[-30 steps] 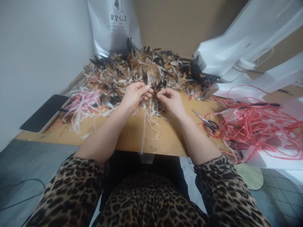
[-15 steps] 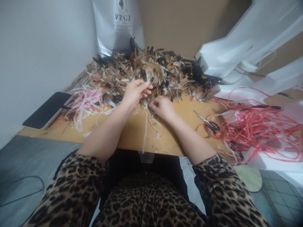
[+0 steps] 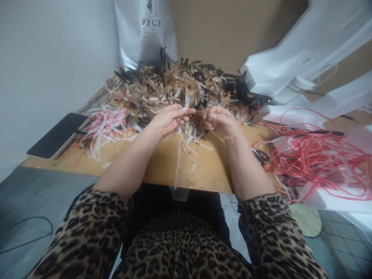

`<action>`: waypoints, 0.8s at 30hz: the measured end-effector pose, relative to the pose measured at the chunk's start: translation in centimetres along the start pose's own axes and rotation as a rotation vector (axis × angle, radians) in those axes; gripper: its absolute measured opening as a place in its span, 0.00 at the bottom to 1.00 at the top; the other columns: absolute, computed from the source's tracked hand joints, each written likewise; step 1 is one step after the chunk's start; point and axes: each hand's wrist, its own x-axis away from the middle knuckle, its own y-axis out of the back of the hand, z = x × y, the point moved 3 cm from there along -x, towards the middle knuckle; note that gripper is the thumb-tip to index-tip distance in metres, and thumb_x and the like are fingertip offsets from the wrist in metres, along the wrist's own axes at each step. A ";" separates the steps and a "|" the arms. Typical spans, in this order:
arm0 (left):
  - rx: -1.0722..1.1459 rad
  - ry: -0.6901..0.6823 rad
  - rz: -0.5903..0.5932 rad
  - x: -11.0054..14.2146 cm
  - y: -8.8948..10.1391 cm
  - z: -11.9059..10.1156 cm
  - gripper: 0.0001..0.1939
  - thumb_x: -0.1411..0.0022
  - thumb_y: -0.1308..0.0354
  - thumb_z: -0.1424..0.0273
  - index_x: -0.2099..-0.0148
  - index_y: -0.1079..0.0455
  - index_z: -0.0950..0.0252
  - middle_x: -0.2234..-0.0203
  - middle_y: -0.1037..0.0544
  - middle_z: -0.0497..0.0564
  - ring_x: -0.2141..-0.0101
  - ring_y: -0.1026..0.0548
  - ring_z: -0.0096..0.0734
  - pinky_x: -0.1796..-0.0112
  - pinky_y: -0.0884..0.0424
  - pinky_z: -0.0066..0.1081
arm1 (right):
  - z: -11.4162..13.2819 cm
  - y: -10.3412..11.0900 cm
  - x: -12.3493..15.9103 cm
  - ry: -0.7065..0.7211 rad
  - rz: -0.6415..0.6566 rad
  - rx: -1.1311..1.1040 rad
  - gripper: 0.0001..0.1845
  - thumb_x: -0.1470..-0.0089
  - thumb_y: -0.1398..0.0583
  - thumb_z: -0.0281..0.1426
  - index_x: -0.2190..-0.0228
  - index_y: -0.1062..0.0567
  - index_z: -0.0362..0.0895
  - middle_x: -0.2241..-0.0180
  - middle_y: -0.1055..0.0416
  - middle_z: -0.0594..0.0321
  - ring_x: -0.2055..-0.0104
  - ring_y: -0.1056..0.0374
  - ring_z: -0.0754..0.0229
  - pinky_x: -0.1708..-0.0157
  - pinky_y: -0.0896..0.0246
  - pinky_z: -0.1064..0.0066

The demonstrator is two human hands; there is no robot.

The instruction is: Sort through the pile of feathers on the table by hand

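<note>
My left hand (image 3: 172,118) pinches the pale quill ends of a small bunch of brown feathers (image 3: 192,95) between thumb and forefinger. Close beside it on the right is my right hand (image 3: 221,122), its fingers bent and drawn together with the thumb; whatever they pinch is too small to make out. Behind both hands spreads a large pile of brown, black and white feathers (image 3: 157,83). Under my hands, thin whitish plastic strips (image 3: 178,166) and loose loops trail over the tabletop (image 3: 157,166).
At the left lie a phone-like dark slab (image 3: 56,135) and pink-and-white strips (image 3: 103,124). Scissors (image 3: 261,155) rest partly hidden behind my right forearm, beside tangled red strips (image 3: 322,159). A white printed bag (image 3: 147,38) stands behind the feathers; white foam pieces (image 3: 302,46) are at right.
My right hand has moved right and slightly up, away from the strips below the bunch. My left hand has lowered slightly, still pinching the feathers. The scissors are now partly covered.
</note>
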 end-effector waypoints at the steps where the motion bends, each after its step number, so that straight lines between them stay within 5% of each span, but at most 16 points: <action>1: 0.002 0.013 0.012 0.0 0.0 0.1 0.08 0.41 0.37 0.79 0.71 0.33 0.71 0.64 0.17 0.57 0.78 0.23 0.17 0.78 0.30 0.16 | 0.0 0.0 0.0 -0.013 0.035 -0.021 0.17 0.62 0.29 0.37 0.79 0.31 0.42 0.73 0.28 0.65 0.80 0.42 0.70 0.82 0.51 0.76; 7: -0.050 0.067 0.022 0.2 -0.3 0.5 0.07 0.42 0.37 0.80 0.70 0.32 0.71 0.67 0.18 0.55 0.76 0.21 0.22 0.78 0.30 0.18 | -0.3 0.0 0.2 -0.051 0.134 -0.045 0.15 0.59 0.30 0.36 0.77 0.29 0.42 0.74 0.28 0.65 0.82 0.42 0.71 0.83 0.52 0.76; 16: -0.089 0.103 0.094 0.4 -0.3 0.7 0.06 0.40 0.40 0.81 0.70 0.29 0.73 0.72 0.18 0.55 0.78 0.23 0.20 0.75 0.28 0.18 | -0.5 0.4 0.1 -0.065 0.083 -0.058 0.16 0.59 0.30 0.35 0.78 0.31 0.41 0.75 0.29 0.65 0.82 0.42 0.71 0.84 0.54 0.77; 24: 0.013 -0.019 -0.011 0.0 -0.8 0.7 0.07 0.38 0.42 0.81 0.70 0.28 0.72 0.72 0.18 0.53 0.76 0.22 0.17 0.75 0.29 0.15 | -1.4 -1.5 -0.2 -0.067 -0.254 -0.022 0.26 0.66 0.26 0.42 0.70 0.29 0.43 0.78 0.32 0.71 0.82 0.48 0.74 0.85 0.61 0.79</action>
